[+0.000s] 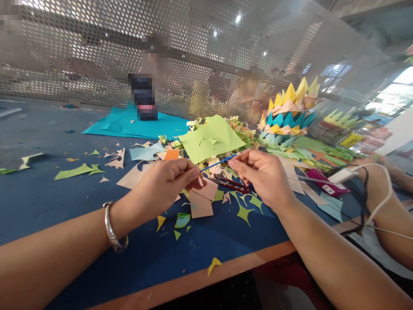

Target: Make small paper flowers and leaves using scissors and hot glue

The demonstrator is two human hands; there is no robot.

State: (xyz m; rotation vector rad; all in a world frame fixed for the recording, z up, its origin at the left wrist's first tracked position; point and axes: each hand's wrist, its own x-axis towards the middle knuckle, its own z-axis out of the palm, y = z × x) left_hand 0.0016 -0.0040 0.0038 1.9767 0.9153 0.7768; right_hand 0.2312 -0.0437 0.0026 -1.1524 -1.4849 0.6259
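Observation:
Between my two hands stretches a thin blue strip (214,164), narrow as a stick; whether it is paper or wire I cannot tell. My left hand (169,183) pinches its left end between thumb and fingers, and a small pale piece pokes out below the thumb. The strip's right end is held by my right hand (261,174), fingers closed. Under the hands lie dark red scissors (232,185), partly hidden, and peach paper pieces (201,203). Just behind the strip, a light green sheet (211,140) with cut-outs rests on a heap of scraps.
Blue-green sheets (109,123) lie at the back. A stack of pointed paper pieces (288,114) stands back right. Green offcuts (245,213) are scattered on the dark blue table (129,267). A magenta power strip (327,183) with a white cable (389,189) sits right, near another person's arm (385,198).

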